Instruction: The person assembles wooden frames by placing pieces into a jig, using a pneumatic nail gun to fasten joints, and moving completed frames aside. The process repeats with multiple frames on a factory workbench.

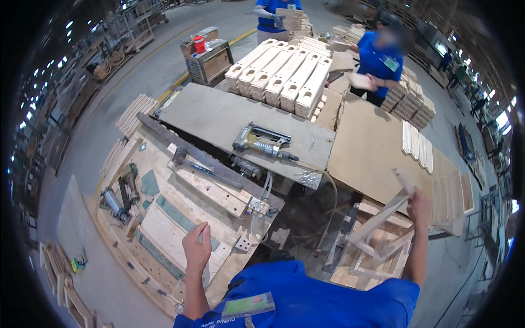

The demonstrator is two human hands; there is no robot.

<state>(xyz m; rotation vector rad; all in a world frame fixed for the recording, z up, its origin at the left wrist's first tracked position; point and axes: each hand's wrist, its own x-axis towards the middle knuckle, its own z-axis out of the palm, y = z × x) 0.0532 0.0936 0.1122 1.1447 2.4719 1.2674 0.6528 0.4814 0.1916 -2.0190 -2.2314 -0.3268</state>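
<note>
My right hand (419, 206) grips the top of a pale wooden frame piece (383, 218) made of joined slats, held tilted above a stack of similar wooden frames (377, 257) at the lower right. My left hand (197, 244) hovers over the wooden jig table (164, 218) at the lower left, fingers loosely curled, with nothing visibly in it. A pneumatic nail gun (261, 142) lies on a flat board (219, 117) ahead of me, its hose (328, 186) trailing down toward the gap between the tables.
Rows of long notched wooden parts (281, 71) are stacked beyond the board. Two people in blue shirts (377, 60) work at the far side near stacks of small wood pieces (410, 101). A large plywood sheet (372, 147) lies right. Clamps (123, 191) sit on the jig.
</note>
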